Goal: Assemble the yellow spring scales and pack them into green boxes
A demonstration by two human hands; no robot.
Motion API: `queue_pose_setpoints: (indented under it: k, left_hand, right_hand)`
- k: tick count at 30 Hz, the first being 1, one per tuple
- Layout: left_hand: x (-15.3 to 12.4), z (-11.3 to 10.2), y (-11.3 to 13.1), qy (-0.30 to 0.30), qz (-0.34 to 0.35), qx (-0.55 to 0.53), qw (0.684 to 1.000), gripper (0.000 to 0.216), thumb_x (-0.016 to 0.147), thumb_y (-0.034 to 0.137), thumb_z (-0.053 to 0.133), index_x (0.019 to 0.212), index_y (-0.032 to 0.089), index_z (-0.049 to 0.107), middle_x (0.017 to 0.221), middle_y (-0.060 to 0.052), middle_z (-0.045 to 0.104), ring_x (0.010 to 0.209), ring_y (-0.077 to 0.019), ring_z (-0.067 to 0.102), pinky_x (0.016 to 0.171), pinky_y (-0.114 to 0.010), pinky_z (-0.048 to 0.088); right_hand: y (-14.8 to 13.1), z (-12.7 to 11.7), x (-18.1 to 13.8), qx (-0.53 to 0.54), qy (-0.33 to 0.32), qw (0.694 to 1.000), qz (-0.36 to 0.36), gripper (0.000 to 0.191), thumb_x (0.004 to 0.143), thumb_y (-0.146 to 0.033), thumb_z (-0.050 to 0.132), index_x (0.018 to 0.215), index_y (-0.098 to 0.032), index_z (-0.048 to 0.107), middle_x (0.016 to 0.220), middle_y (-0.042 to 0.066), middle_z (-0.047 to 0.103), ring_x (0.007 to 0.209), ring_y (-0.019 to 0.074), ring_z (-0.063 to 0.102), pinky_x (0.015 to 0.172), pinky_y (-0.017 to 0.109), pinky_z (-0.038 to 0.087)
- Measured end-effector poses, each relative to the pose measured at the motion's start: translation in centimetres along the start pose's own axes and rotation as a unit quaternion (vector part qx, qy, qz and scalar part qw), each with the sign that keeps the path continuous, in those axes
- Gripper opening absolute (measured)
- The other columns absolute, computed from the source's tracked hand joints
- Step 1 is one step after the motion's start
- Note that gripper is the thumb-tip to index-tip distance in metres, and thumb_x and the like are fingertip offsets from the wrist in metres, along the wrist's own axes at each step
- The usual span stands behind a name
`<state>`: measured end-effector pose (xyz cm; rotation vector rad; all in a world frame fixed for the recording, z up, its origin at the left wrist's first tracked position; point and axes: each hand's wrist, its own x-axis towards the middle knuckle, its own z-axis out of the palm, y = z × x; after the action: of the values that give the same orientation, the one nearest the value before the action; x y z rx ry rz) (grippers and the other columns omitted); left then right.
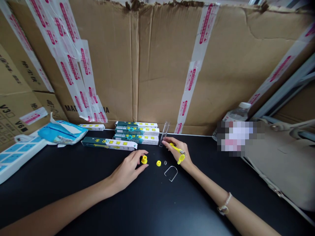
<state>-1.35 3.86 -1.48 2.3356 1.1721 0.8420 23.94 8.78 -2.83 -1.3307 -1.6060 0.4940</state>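
My left hand (pixel 127 169) rests on the black table, thumb and fingers apart around a small yellow flanged cap (pixel 144 160). My right hand (pixel 180 155) is closed on a slim yellow plastic piece with a metal part (pixel 181 159), which lies across the fingers. Its fingertips reach the lower end of a clear tube (pixel 165 130); I cannot tell whether they grip it. Between my hands lie a second yellow cap (pixel 158 163) and a tiny clear or metallic piece (pixel 165 163). Nearer to me is a bent metal wire loop (pixel 171 173).
Printed narrow boxes (pixel 136 134) lie stacked behind my hands, with another box (pixel 109 143) in front. To the left are a blue wipes packet (pixel 62 131) and a white-and-blue box (pixel 22 152). A bottle (pixel 237 113) and beige bag (pixel 278 164) stand right. Cardboard (pixel 162 65) walls the back.
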Motion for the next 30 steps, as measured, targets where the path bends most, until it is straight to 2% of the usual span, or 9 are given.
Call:
queue_pose_setpoints:
  k: [3, 5, 10, 13, 17, 20, 23, 25, 30]
  left_hand:
    - [0.0, 0.0, 0.0, -0.005, -0.001, -0.005, 1.000, 0.033, 0.091, 0.022, 0.061, 0.123, 0.026, 0.054, 0.093, 0.000, 0.059, 0.076, -0.0159, 0.059, 0.077, -0.030, 0.054]
    - [0.0, -0.1, 0.0, -0.010, 0.003, -0.009, 1.000, 0.033, 0.091, 0.023, 0.061, 0.123, 0.025, 0.053, 0.094, 0.000, 0.060, 0.077, -0.0158, 0.059, 0.076, -0.029, 0.053]
    - [0.0, -0.6, 0.8, -0.002, 0.028, -0.023, 0.999, 0.037, 0.092, 0.035, 0.063, 0.126, 0.023, 0.053, 0.111, -0.005, 0.059, 0.090, -0.0200, 0.058, 0.088, -0.036, 0.049]
    - [-0.1, -1.3, 1.3, -0.001, 0.069, -0.041, 0.997, 0.033, 0.097, 0.039, 0.054, 0.125, 0.021, 0.055, 0.116, -0.008, 0.060, 0.099, -0.0223, 0.056, 0.094, -0.039, 0.045]
    - [-0.3, -2.1, 1.5, -0.022, 0.147, -0.080, 0.986, 0.050, 0.094, 0.059, 0.047, 0.121, 0.018, 0.060, 0.113, -0.010, 0.066, 0.096, -0.0238, 0.056, 0.089, -0.037, 0.046]
    - [-0.4, -2.2, 1.4, -0.014, 0.168, -0.108, 0.980, 0.059, 0.087, 0.068, 0.050, 0.109, 0.016, 0.065, 0.103, -0.010, 0.069, 0.088, -0.0235, 0.056, 0.080, -0.035, 0.047]
    - [-0.5, -2.0, 1.4, 0.018, 0.132, -0.131, 0.982, 0.035, 0.096, 0.048, 0.052, 0.094, 0.017, 0.067, 0.090, -0.007, 0.068, 0.078, -0.0187, 0.056, 0.070, -0.028, 0.045]
    - [-0.4, -1.9, 1.4, 0.050, 0.090, -0.148, 0.984, 0.029, 0.100, 0.035, 0.047, 0.085, 0.017, 0.065, 0.083, -0.004, 0.064, 0.072, -0.0155, 0.056, 0.065, -0.025, 0.042]
    - [0.1, -1.6, 1.0, 0.110, -0.005, -0.211, 0.971, 0.030, 0.100, 0.034, 0.046, 0.077, 0.019, 0.055, 0.071, 0.002, 0.056, 0.058, -0.0098, 0.048, 0.056, -0.021, 0.038]
  right_hand:
    - [-0.2, -0.2, -0.1, -0.016, 0.024, 0.999, -0.024, 0.044, 0.089, -0.045, 0.060, 0.127, -0.023, 0.059, 0.114, 0.010, 0.074, 0.059, 0.0166, 0.070, 0.060, 0.033, 0.060]
    - [-0.4, -0.6, -0.3, -0.041, 0.055, 0.997, -0.040, 0.049, 0.091, -0.046, 0.058, 0.133, -0.021, 0.050, 0.119, 0.013, 0.071, 0.056, 0.0152, 0.068, 0.057, 0.032, 0.059]
    - [-2.1, -2.1, -1.2, -0.156, 0.116, 0.976, -0.102, 0.037, 0.095, -0.045, 0.053, 0.119, -0.017, 0.050, 0.098, 0.012, 0.072, 0.073, 0.0217, 0.069, 0.062, 0.033, 0.054]
    - [-4.0, -2.4, -2.1, -0.240, 0.099, 0.954, -0.149, 0.024, 0.098, -0.038, 0.049, 0.108, -0.016, 0.054, 0.083, 0.009, 0.071, 0.063, 0.0208, 0.066, 0.051, 0.028, 0.043]
    - [-6.7, -1.8, -3.6, -0.317, 0.075, 0.925, -0.195, 0.016, 0.099, -0.030, 0.050, 0.099, -0.017, 0.058, 0.067, 0.004, 0.067, 0.050, 0.0170, 0.061, 0.044, 0.026, 0.026]
    - [-8.1, -1.2, -4.7, -0.353, 0.072, 0.909, -0.210, 0.017, 0.100, -0.029, 0.050, 0.094, -0.016, 0.060, 0.063, 0.004, 0.065, 0.048, 0.0165, 0.060, 0.043, 0.028, 0.019]
    - [-8.7, -1.1, -5.3, -0.366, 0.059, 0.902, -0.221, 0.018, 0.100, -0.029, 0.050, 0.090, -0.018, 0.060, 0.064, 0.004, 0.065, 0.049, 0.0161, 0.060, 0.044, 0.029, 0.020]
    - [-8.8, -1.4, -5.4, -0.360, 0.045, 0.904, -0.227, 0.019, 0.100, -0.029, 0.050, 0.089, -0.018, 0.060, 0.067, 0.004, 0.067, 0.052, 0.0164, 0.062, 0.044, 0.028, 0.024]
    - [-8.2, -2.5, -5.4, -0.299, 0.002, 0.929, -0.218, 0.016, 0.095, -0.034, 0.061, 0.093, -0.019, 0.061, 0.078, 0.002, 0.069, 0.057, 0.0143, 0.063, 0.050, 0.025, 0.042]
